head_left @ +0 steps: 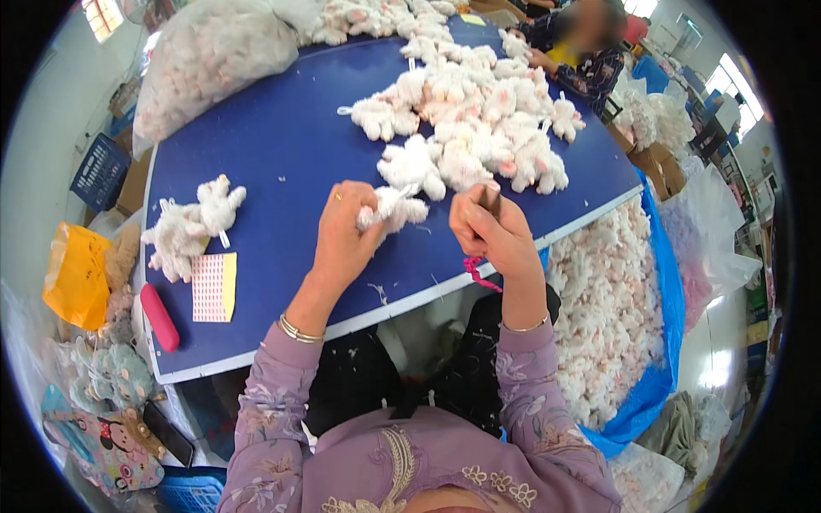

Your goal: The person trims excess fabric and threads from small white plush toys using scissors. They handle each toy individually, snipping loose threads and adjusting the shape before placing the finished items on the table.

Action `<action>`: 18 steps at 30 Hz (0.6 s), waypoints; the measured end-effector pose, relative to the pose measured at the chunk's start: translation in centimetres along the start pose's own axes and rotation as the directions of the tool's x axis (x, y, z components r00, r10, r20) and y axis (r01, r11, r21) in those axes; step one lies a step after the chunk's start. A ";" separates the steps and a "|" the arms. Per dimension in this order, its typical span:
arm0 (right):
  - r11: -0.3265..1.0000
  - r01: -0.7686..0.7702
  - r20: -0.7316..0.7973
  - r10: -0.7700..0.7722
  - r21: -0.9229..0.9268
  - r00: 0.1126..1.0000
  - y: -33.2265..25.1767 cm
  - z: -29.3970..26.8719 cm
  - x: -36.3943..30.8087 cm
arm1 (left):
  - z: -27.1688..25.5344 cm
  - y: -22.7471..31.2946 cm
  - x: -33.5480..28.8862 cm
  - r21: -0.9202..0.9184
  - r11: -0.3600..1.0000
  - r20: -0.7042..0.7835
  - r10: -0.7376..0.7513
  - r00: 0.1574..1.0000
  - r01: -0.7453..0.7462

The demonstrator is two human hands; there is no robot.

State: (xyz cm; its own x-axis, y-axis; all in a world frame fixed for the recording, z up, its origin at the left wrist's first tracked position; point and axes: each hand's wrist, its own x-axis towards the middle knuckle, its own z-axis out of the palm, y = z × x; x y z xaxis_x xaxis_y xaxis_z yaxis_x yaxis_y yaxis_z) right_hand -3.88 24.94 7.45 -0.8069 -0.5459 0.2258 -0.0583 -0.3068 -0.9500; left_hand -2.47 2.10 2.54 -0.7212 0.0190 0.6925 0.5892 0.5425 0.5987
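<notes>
My left hand [345,224] is closed on a small white plush toy [398,211], held just above the blue table near its front edge. My right hand [494,226] is closed around a small dark brown tool [490,200]; its kind is mostly hidden by the fingers. A pink coiled cord [475,270] hangs below that hand. Just beyond both hands lies a heap of white plush toys [466,103] with pinkish ears and feet. Some have small white loops.
The blue table [291,145] bears two plush toys [192,224], a sticker sheet [211,287] and a pink case [159,317] at left. A stuffed clear bag [209,64] sits far left. At right stands a blue sack [603,316] of plush toys. Another person [581,51] sits at the far right.
</notes>
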 end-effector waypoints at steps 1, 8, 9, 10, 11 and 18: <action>0.999 -0.028 -0.028 0.027 -0.027 0.999 0.3 0.5 0.0 | 0.0 0.0 -0.1 -0.003 1.000 -0.006 0.002 1.000 -0.002; 0.923 -0.135 -0.095 0.108 -0.359 0.990 1.6 2.8 0.0 | 0.1 0.5 -0.1 0.009 0.999 -0.047 0.050 0.998 -0.049; 0.911 -0.116 -0.080 0.092 -0.395 0.993 1.9 2.9 0.0 | 0.1 0.4 -0.2 0.003 0.999 -0.058 0.055 0.997 -0.055; 0.889 -0.092 -0.063 0.071 -0.448 0.995 2.0 3.1 -0.1 | 0.1 0.4 -0.2 0.013 0.998 -0.060 0.062 0.996 -0.061; 0.864 -0.067 -0.045 0.051 -0.498 0.998 1.9 3.6 -0.1 | 0.1 0.3 -0.2 0.022 0.998 -0.062 0.068 0.996 -0.067; 0.791 -0.207 -0.120 0.169 -0.575 0.978 1.1 5.9 0.4 | -0.1 0.6 -0.3 0.058 0.996 -0.051 0.077 0.996 -0.074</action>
State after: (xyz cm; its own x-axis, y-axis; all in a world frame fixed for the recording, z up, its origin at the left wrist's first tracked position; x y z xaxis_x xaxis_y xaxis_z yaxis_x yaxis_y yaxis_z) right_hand -0.80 19.82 7.73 -0.8697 -0.4924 0.0344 -0.2170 0.3190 -0.9226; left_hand -1.91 2.34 2.73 -0.6540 0.0178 0.7563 0.6190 0.5874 0.5214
